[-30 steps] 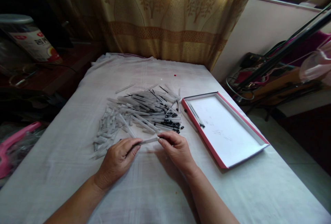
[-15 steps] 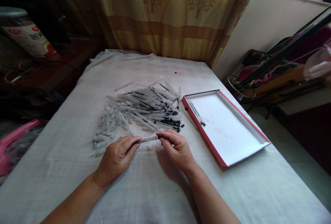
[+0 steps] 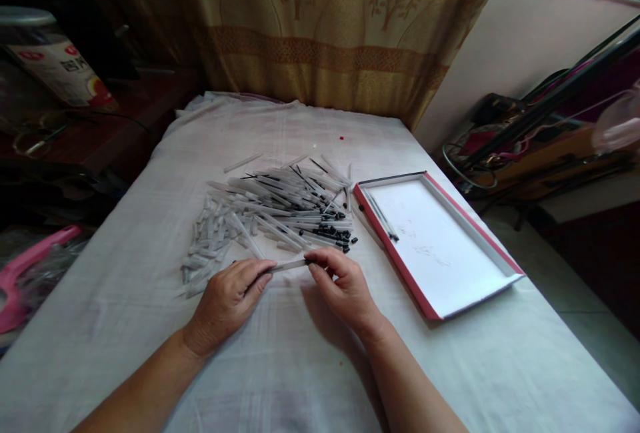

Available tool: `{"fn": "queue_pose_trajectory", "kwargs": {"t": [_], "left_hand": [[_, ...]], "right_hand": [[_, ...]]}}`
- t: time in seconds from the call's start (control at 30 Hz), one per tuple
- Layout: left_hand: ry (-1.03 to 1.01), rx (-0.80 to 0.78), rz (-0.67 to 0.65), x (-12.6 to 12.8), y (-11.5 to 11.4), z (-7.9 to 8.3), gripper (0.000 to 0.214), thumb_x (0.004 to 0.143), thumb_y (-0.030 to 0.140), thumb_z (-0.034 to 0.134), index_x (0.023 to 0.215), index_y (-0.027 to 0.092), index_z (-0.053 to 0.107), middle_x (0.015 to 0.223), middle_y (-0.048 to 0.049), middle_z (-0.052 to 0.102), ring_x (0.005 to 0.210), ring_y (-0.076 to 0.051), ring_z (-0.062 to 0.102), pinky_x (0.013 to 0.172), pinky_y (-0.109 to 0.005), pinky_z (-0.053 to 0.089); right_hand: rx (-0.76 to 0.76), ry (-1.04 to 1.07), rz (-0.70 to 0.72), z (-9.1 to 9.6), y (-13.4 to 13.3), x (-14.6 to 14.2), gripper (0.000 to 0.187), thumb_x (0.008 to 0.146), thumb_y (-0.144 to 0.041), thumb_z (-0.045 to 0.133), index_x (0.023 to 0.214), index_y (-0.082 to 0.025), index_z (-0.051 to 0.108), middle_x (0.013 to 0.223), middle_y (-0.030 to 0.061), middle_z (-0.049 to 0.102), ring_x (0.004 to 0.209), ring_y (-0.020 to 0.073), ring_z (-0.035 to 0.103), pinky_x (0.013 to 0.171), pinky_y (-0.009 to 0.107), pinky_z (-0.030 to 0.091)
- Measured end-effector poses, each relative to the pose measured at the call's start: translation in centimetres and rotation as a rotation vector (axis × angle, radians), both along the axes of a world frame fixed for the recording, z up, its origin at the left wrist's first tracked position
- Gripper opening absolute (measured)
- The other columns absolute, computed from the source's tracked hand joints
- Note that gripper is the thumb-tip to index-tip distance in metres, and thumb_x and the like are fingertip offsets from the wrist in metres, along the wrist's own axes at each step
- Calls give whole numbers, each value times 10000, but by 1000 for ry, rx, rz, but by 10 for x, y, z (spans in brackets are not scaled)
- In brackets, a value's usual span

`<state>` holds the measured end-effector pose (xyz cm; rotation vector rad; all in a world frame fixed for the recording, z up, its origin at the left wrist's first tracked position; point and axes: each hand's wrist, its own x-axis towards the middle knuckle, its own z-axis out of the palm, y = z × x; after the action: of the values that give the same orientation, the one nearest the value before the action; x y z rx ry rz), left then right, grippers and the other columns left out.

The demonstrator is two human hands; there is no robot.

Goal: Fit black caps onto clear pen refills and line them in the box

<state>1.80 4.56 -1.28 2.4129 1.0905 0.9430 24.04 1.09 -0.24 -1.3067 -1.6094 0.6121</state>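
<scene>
A slim pen with a translucent barrel spans the gap between my two hands, lying nearly level. My left hand pinches its left part between thumb and fingers. At the other end, my right hand grips the pen's dark tip; the fingertips partly hide that end. Just beyond my hands spreads a pile of pen parts: clear barrels, thin dark refills, translucent caps on the left and small black plugs on the right.
Right of the pile lies a shallow red-edged box lid with a few pens along its left wall. A white cloth covers the table. A curtain hangs behind; a labelled jar and pink handle are at left.
Both hands keep hold of the pen in almost the same place. The view has shifted slightly; otherwise the pile and the box lid look the same.
</scene>
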Motion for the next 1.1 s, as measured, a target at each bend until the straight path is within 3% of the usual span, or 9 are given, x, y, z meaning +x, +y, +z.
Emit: {"fn": "queue_pose_trajectory", "kwargs": {"t": [0.33, 0.57, 0.63, 0.7, 0.77, 0.9, 1.0, 1.1], "left_hand": [[-30, 57, -25, -1, 0, -3, 214, 946, 256, 546, 1087, 211, 700, 944, -57, 756, 856, -170, 712, 785, -269, 576], [-16, 83, -48, 0, -1, -2, 198, 945, 236, 551, 1080, 193, 690, 932, -54, 756, 845, -166, 710, 774, -256, 566], [-6, 82, -37, 0, -1, -2, 201, 953, 249, 542, 1076, 186, 688, 933, -57, 754, 839, -166, 710, 762, -251, 564], [1, 70, -26, 0, 0, -2, 210, 958, 265, 533, 1073, 183, 688, 935, -59, 753, 838, -167, 710, 758, -251, 564], [1, 59, -17, 0, 0, -2, 219, 960, 275, 526, 1070, 182, 690, 932, -59, 752, 835, -168, 711, 756, -252, 565], [-4, 57, -19, -1, 0, -3, 218, 958, 271, 526, 1066, 187, 695, 935, -55, 753, 836, -168, 711, 757, -254, 566], [-9, 63, -32, 0, 0, -4, 210, 954, 256, 533, 1074, 190, 692, 940, -51, 754, 841, -165, 710, 763, -253, 563], [-6, 66, -35, 0, 0, -4, 202, 953, 253, 540, 1076, 190, 687, 941, -51, 754, 843, -164, 710, 762, -250, 561]], "right_hand": [[59, -214, 24, -3, 1, 4, 170, 940, -236, 526, 899, -211, 690, 811, 52, 716, 750, 172, 674, 707, 268, 517], [-19, -368, -43, -10, 2, 2, 442, 977, -340, 428, 581, -211, 575, 552, 20, 587, 537, 140, 560, 560, 243, 419], [-47, -274, -24, -11, 1, 3, 362, 962, -338, 451, 680, -201, 631, 617, 27, 631, 578, 147, 586, 582, 244, 440], [-87, -127, 4, -9, 0, 3, 193, 924, -305, 511, 895, -195, 666, 739, 26, 678, 630, 143, 611, 602, 236, 463], [-110, -16, 21, -8, -1, 3, 160, 885, -258, 556, 1003, -200, 648, 825, 21, 695, 661, 134, 617, 607, 225, 471], [-98, -26, 23, -8, 0, 4, 113, 887, -246, 561, 886, -194, 662, 791, 22, 689, 684, 137, 611, 623, 228, 460], [-110, -100, 21, -9, 1, 4, 209, 920, -286, 522, 786, -192, 653, 696, 18, 657, 651, 143, 599, 621, 241, 447], [-143, -76, 32, -9, 0, 5, 178, 914, -289, 523, 859, -192, 661, 735, 24, 672, 658, 144, 608, 618, 243, 456]]}}
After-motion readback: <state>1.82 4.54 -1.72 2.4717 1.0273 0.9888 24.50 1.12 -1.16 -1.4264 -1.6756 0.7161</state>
